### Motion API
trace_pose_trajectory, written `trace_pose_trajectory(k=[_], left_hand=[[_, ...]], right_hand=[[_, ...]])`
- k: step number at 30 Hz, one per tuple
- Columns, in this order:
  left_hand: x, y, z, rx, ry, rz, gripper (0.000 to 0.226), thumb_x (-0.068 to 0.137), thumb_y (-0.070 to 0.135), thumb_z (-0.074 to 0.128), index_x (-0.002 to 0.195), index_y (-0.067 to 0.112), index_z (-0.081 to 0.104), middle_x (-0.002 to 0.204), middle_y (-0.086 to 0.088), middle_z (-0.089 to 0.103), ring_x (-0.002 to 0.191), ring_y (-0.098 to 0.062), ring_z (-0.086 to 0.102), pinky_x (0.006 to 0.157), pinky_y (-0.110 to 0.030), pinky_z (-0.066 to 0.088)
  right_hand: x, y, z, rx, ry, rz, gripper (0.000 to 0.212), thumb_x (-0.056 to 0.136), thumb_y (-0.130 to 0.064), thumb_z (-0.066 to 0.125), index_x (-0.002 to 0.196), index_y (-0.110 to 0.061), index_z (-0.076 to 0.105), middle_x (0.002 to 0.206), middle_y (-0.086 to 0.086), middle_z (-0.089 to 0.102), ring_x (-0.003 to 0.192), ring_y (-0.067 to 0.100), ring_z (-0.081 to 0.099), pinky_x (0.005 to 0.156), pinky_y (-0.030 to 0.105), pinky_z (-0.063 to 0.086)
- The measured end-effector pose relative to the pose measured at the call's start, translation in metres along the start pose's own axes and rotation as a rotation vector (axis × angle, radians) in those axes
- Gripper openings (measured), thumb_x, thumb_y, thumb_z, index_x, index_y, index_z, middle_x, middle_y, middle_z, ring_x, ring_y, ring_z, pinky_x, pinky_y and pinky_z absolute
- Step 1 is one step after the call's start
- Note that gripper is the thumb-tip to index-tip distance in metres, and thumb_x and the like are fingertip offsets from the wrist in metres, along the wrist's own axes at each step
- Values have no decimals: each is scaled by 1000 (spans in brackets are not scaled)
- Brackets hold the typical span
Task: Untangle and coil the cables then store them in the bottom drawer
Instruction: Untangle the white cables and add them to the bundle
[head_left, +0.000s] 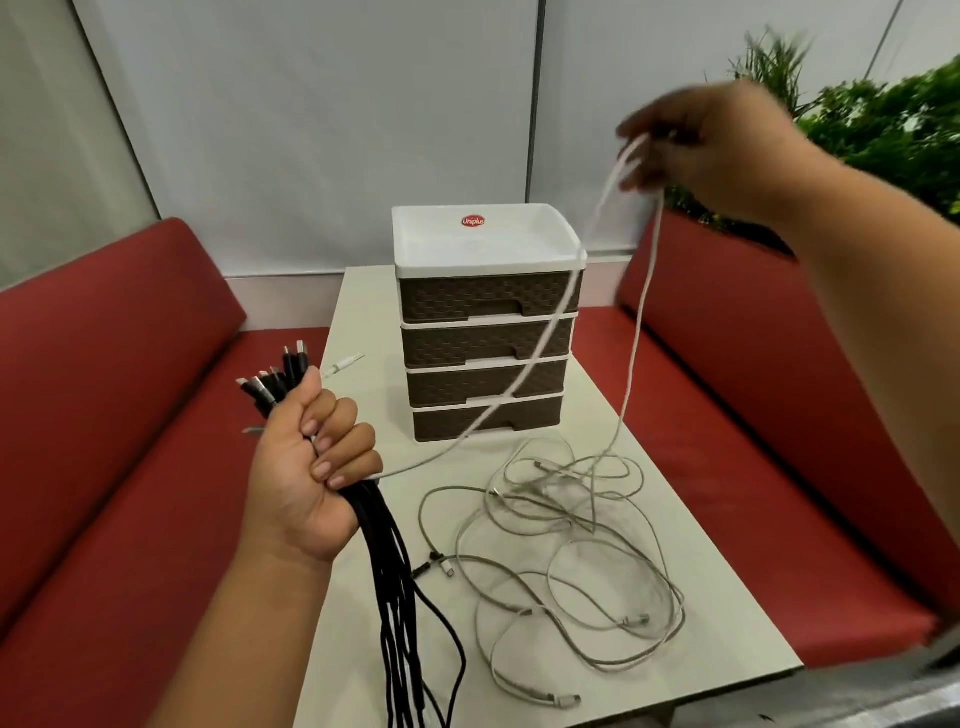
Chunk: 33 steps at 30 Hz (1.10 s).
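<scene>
head view: left hand (306, 467) grips the black cables (395, 597), plugs above the fist; right hand (691, 150), blurred, pinches a white cable (636, 332) trailing below into the tangle (566, 551). lifting risks tightening knots; bottom drawer (485, 421) closed.

Black cables (395, 597) bunched, hanging — white cables (561, 535) tangled before shut bottom drawer (488, 422).

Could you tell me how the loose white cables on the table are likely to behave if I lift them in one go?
The white cables lie in loose, overlapping loops, so they would probably come up floppy and snagged together. The strand raised by the right hand hangs limp, suggesting little stiffness. They look thin and likely light; trailing ends may drag across the table.
</scene>
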<state>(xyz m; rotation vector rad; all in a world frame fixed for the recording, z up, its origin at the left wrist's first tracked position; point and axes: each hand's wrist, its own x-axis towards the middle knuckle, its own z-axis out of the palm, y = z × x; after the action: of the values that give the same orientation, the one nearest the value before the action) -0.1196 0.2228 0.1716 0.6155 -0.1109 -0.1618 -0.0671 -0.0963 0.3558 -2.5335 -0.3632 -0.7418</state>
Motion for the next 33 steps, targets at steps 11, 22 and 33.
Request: trace_pose_trajectory(k=[11,22,33], left_hand=[[-23,-13,28,21,-65,38,52,99,37,42,50,23,34,45,8,24,37,-7,8,30,-13,13],[-70,-43,55,65,-18,91,50,97,36,43,50,23,33,45,9,24,35,-7,9,30,-13,12],[-133,-82,73,129,47,120,51,98,37,43,50,23,33,44,9,23,28,-3,19,27,-13,14]], right_hand=[[-11,-41,-36,-200,113,-91,38,104,-40,35,107,-10,58,69,-3,44,57,10,40,58,29,37],[-75,-35,-48,54,27,-177,30,105,-29,36,117,-18,62,85,10,57,63,4,45,56,23,33],[-172,32,4,126,-540,20,24,98,-39,52,108,-28,71,60,-6,52,47,4,42,54,24,36]])
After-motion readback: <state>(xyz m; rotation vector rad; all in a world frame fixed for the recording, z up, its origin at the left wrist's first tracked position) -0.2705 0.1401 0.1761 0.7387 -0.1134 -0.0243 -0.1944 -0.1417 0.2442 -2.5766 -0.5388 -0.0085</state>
